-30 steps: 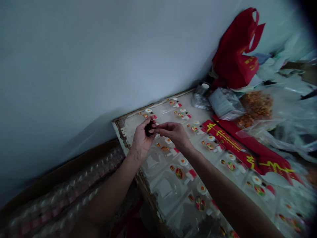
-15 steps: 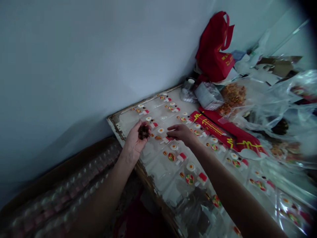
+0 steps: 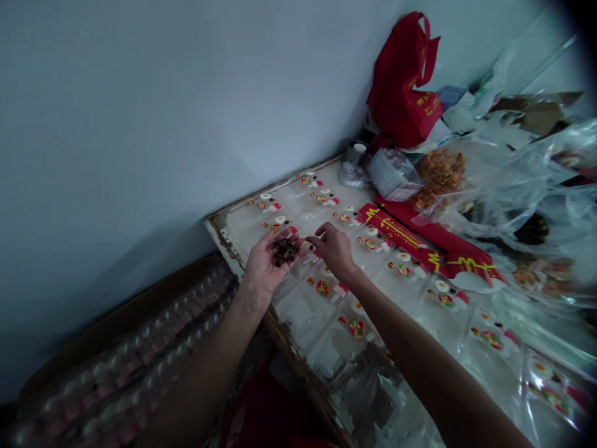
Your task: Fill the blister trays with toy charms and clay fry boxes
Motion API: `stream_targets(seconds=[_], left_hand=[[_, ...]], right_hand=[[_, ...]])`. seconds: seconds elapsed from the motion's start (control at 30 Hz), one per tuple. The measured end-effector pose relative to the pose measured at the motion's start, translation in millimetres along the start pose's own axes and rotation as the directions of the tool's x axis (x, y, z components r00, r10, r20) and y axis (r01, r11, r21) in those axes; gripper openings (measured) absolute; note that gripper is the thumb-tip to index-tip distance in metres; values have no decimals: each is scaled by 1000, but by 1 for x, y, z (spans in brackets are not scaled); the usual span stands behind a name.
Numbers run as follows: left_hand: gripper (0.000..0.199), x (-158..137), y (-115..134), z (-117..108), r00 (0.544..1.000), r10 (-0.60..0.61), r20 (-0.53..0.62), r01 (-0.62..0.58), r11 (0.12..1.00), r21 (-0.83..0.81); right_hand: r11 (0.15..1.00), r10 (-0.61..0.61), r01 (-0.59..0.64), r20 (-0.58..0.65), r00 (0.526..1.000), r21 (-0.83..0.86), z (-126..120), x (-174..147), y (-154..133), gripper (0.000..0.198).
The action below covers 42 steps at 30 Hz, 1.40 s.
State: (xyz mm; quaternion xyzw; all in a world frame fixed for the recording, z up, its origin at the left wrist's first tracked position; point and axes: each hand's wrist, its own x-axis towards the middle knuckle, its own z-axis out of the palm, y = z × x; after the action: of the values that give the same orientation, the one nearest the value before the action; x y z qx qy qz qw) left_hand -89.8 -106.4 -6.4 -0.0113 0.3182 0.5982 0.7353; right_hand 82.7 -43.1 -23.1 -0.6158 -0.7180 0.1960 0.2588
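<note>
My left hand (image 3: pixel 263 264) is cupped palm up and holds a heap of small shiny dark brown pieces (image 3: pixel 284 251). Just right of it hovers my right hand (image 3: pixel 334 250), fingers curled and fingertips drawn together. Whatever they may pinch is too small to make out. Beneath both hands, clear plastic packs lie in rows on the table. Each bears tiny food-shaped pieces: a fried egg (image 3: pixel 403 256), a colourful round piece (image 3: pixel 321 287), a small burger-like piece (image 3: pixel 342 320) and a red-and-white piece (image 3: pixel 367 220). Some packs also show a dark brown piece.
A white worn-edged table (image 3: pixel 298 317) stands against the wall. Behind are a red bag (image 3: pixel 403 87), a clear box (image 3: pixel 394 174) and red cards with yellow print (image 3: pixel 401 233). Plastic bags of small pieces (image 3: pixel 441 171) crowd the right. Rows of clear packages (image 3: pixel 140 348) stand lower left.
My left hand has moved right and opened flatter, showing more of the brown pieces. My right hand has drawn in its outstretched fingers and come closer to the left palm.
</note>
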Motion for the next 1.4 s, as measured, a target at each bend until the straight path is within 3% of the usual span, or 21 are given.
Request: stream_targets(seconds=[0.1,0.17,0.23,0.3,0.37,0.43,0.5,0.6,0.67,0.77,0.9,0.97,1.07,1.13,1.23,1.33,1.4], left_hand=[[26,3,-5,2,999,-17,-31,19,998,59],[23,4,-10,6,997,-52,-56,56,995,87],[20,4,-16,12,996,-78,-47,82,993,87],[17,3,-19,18,995,-98,-34,100,991,84],[14,2,-19,20,993,-115,-30,118,988,103],[15,1,-16,18,991,-128,-31,130,985,112],[17,0,-13,11,993,-113,-39,116,989,91],[21,0,-15,1,995,-86,-49,89,994,62],[23,0,-21,-1,993,-113,-27,115,991,62],[26,0,-32,4,985,-171,37,169,984,64],[30,-2,-42,14,979,-183,91,176,982,73],[31,-4,-46,17,977,-194,91,186,979,82],[30,-4,-53,18,972,-217,88,207,973,104],[30,-3,-59,18,966,-238,97,225,966,127],[30,-1,-66,19,955,-273,113,253,954,161],[26,1,-73,23,955,-274,109,256,954,156],[22,1,-79,27,960,-267,84,255,957,136]], right_hand=[[960,-195,186,26,980,211,-12,-17,-12,22],[921,-343,315,95,934,228,-19,-24,-24,16],[916,-393,365,182,901,170,-24,-25,-34,15],[934,-346,312,237,908,173,-30,-21,-39,14],[943,-249,171,263,932,286,-38,-18,-35,12],[915,-157,37,269,950,402,-50,-19,-22,12],[909,-95,-13,236,967,418,-61,-28,-4,15],[957,-154,94,207,966,274,-68,-52,26,13],[964,-256,229,243,936,135,-64,-66,43,19],[916,-367,397,286,885,-55,-53,-77,57,27],[852,-387,468,320,865,-234,-52,-82,60,34],[866,-333,419,309,891,-273,-58,-86,56,38],[940,-251,280,159,955,-194,-68,-93,44,33],[957,-267,276,92,959,-90,-71,-94,35,27],[961,-272,276,98,957,-31,-70,-91,25,21],[997,-54,50,73,996,52,-66,-87,23,13],[970,63,-71,43,997,231,-61,-87,28,12]])
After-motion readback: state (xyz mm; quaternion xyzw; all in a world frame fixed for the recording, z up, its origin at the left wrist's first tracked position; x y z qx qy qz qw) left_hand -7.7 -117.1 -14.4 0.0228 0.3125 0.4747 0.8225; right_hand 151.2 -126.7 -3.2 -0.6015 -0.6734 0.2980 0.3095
